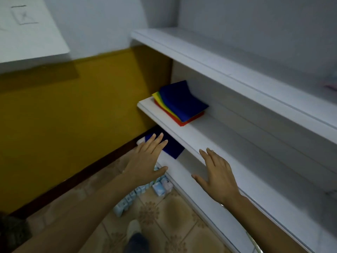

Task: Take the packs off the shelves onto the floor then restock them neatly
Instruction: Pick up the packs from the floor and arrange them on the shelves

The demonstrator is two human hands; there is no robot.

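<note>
Several small pale blue and white packs point(138, 194) lie in a row on the tiled floor below the white shelves. My left hand point(145, 159) is stretched out flat with straight fingers, in the air in front of the lower shelf's left end, holding nothing. My right hand point(217, 172) is also flat and holds nothing, hovering at the front edge of the middle shelf point(191, 141). On that shelf's far left end sits a stack of coloured sheets point(180, 103), blue on top over green, yellow and red. A dark blue sheet point(173, 147) lies on the shelf below.
A top shelf point(209, 57) runs above the middle one. A yellow wall point(63, 115) with a dark skirting closes the left side. A white panel point(27, 30) hangs at the upper left. My shoe point(134, 229) stands on the patterned floor tiles point(173, 212).
</note>
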